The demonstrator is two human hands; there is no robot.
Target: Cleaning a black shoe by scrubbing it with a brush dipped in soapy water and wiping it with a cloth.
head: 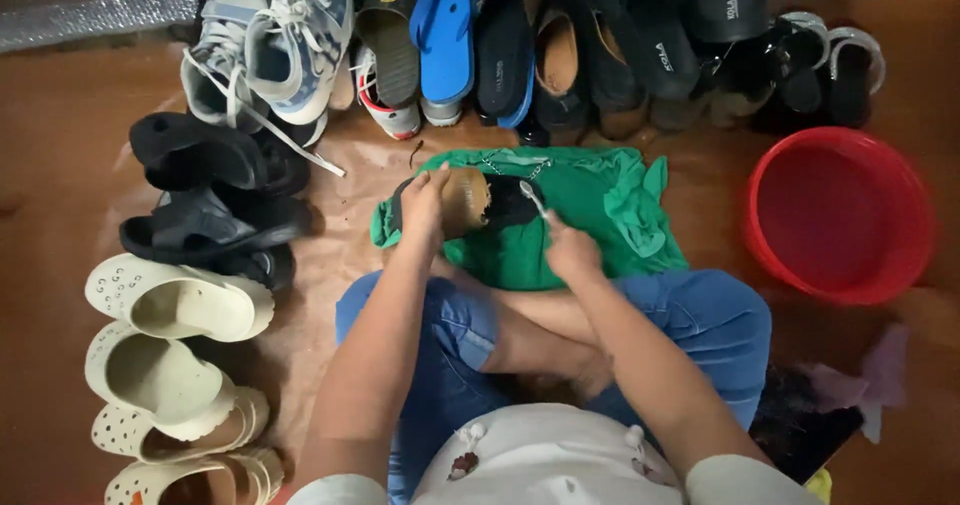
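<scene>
Green cloth (600, 220) spread on the brown floor (60, 155) serves as the working spot, and a worn dark sandal with a tan insole (470, 203) lies on its left part. The left hand (424, 208) presses down on the sandal's near end, fingers curled over it; the right hand (570, 250) pinches a small light-handled brush (534, 201) whose head touches the sandal's dark strap. Judging by the dirt on the insole, cleaning looks only partly done. Beyond the cloth, a row of shoes (520, 45) waits; right of it sits a red basin (838, 215).
</scene>
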